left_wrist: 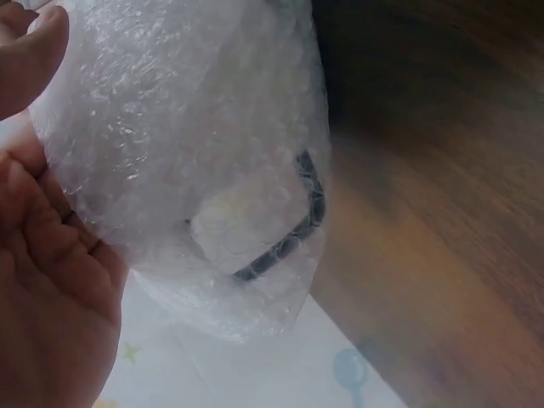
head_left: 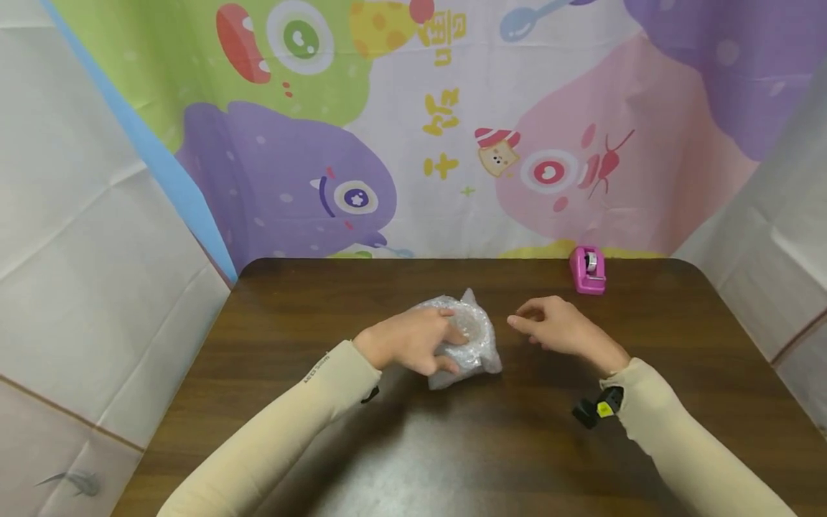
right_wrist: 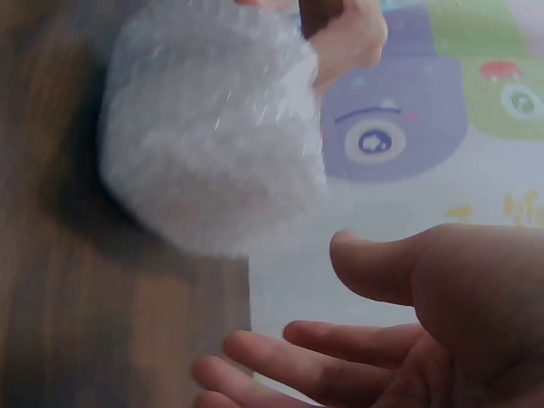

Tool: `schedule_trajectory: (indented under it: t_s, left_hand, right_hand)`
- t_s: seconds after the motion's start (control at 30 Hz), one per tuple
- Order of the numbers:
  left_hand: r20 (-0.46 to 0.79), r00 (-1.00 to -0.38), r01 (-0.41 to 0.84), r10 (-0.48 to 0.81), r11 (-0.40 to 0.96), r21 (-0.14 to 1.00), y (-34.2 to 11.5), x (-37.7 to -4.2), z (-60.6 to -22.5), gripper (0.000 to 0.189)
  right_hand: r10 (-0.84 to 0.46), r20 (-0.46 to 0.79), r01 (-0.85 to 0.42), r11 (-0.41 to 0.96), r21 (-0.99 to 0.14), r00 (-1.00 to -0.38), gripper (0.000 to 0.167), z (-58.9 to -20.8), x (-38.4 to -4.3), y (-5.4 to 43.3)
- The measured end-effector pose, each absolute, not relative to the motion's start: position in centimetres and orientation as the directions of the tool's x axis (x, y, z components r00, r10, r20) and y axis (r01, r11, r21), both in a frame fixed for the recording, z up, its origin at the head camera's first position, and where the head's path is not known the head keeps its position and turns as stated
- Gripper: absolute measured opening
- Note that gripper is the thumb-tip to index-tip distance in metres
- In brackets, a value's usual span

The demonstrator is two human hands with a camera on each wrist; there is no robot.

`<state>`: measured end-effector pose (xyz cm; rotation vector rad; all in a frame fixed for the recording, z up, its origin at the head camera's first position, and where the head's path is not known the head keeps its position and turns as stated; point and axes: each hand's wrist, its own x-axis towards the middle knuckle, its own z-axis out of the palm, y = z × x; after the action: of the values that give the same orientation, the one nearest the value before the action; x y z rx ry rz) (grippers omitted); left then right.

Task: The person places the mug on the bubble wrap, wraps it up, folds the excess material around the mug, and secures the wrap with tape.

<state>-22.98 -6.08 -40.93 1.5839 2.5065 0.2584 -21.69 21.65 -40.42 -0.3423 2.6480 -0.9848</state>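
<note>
On the table lies a bubble-wrapped package (head_left: 474, 332), rounded, with corners of wrap sticking out. A dark curved strip shows through the wrap in the left wrist view, but the thing inside is mostly hidden. My left hand (head_left: 413, 341) holds the package from its left side, with the thumb on the near side and fingers over the top. Just to the right of it hovers my right hand (head_left: 558, 327), apart from the wrap and holding nothing. In the right wrist view, the thumb and loosely bent fingers of that hand (right_wrist: 399, 306) are spread beside the package (right_wrist: 208, 136).
A pink tape dispenser (head_left: 589, 271) stands near the back right edge of the brown wooden table (head_left: 310, 301). Behind the table hangs a curtain (head_left: 413, 215) with cartoon monsters. Pale walls rise at both sides.
</note>
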Motion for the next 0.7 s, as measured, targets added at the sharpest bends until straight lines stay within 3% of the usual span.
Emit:
schedule_trajectory:
  t_s: [0.17,0.4,0.7]
  left_hand:
    - [-0.001,-0.405,0.897,0.915,0.397,0.194,-6.2,-22.9,-41.2,0.022]
    - [0.003,-0.435,0.884,0.901,0.426,0.191,-6.3,-22.5,-41.5,0.037]
    - [0.024,-0.451,0.877,0.892,0.438,0.198,-6.3,-22.2,-41.6,0.037]
  right_hand:
    - [-0.260,-0.064,-0.173,0.786,-0.594,-0.964,0.044,-41.2,-21.6,23.8]
    - [-0.170,-0.016,-0.132,0.814,-0.565,-0.985,0.060,-42.3,-21.1,26.7]
    - [-0.078,-0.007,-0.064,0.866,-0.496,-0.997,0.081,-43.6,-21.5,29.7]
